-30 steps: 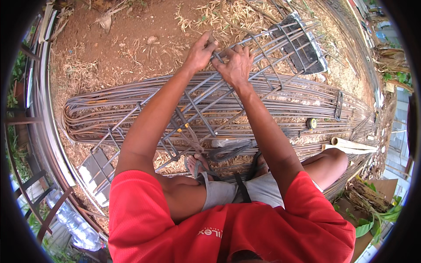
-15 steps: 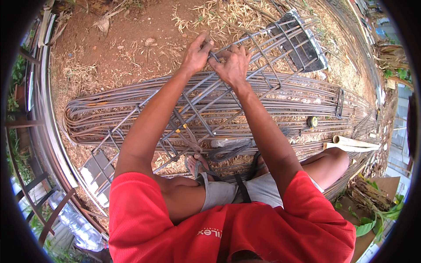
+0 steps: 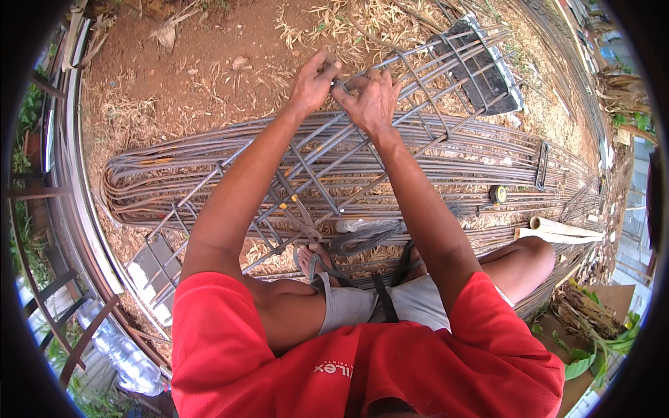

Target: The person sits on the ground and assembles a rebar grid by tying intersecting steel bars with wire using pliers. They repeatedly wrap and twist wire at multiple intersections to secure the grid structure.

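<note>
Grey steel, in a long cage [image 3: 316, 178] of straight bars and square hoops, lying in front of the body, aslant over a flat spread of bent rods [image 3: 132, 167]. Long axis from lower left, nearer the body, to upper right, farther off; at that far end, bar tips toward the upper right, over a black block [image 3: 497, 102]. At the near end, beneath the bars, a pale block [image 3: 144, 267]. On the far long edge, left hand [image 3: 311, 83], fingers curled, thumb pressed against them; just beside, right hand [image 3: 373, 106], fingers bent, thumb drawn in. Cannot tell the exact thing pinched: too small. By the sandalled feet [image 3: 305, 260], a yellow-marked hand tool [image 3: 305, 221] and a dark wire coil [image 3: 369, 241]. Off right, a tape measure [image 3: 497, 194], then a pale tube [image 3: 556, 228].
</note>
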Available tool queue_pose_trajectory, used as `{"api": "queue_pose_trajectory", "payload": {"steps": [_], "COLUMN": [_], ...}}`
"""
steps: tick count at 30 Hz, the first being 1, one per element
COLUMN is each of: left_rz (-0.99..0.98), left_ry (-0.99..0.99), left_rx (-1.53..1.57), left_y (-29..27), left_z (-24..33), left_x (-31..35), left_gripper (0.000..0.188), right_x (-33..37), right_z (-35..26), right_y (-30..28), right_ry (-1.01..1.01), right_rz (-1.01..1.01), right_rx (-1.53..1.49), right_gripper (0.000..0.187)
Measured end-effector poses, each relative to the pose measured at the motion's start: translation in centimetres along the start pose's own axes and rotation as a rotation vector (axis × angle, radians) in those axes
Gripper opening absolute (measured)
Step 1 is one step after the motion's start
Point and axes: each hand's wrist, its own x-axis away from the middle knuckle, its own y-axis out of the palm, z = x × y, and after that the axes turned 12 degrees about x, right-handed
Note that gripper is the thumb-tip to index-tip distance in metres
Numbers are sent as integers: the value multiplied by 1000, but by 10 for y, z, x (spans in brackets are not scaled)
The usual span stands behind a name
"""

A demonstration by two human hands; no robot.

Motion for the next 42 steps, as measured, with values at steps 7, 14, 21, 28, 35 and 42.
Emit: {"api": "queue_pose_trajectory", "payload": {"steps": [7, 14, 21, 28, 35, 42], "left_rz": [15, 48, 14, 41, 52, 57], "left_ry": [-28, -16, -3, 23, -35, -56], "left_rx": [-45, -159, 9, 138, 308, 387], "left_y": [-3, -2, -5, -3, -8, -13], "left_z": [-9, -15, -11, -9, -14, -16], "left_x": [-2, -4, -1, -2, -5, -9], "left_gripper": [22, 26, 17, 13, 15, 15], "right_x": [0, 0, 0, -60, -119, -134], "right_z": [-3, -3, -4, 23, 3, -34], "right_y": [-3, -4, -9, -40, -50, -60], "right_ry": [-34, -65, -61, -130, -356, -501], "right_rz": [-23, -33, -82, -661, -613, -624], "right_rx": [-8, -11, 20, -38, 155, 305], "right_gripper": [37, 37, 39, 24, 15, 24]}}
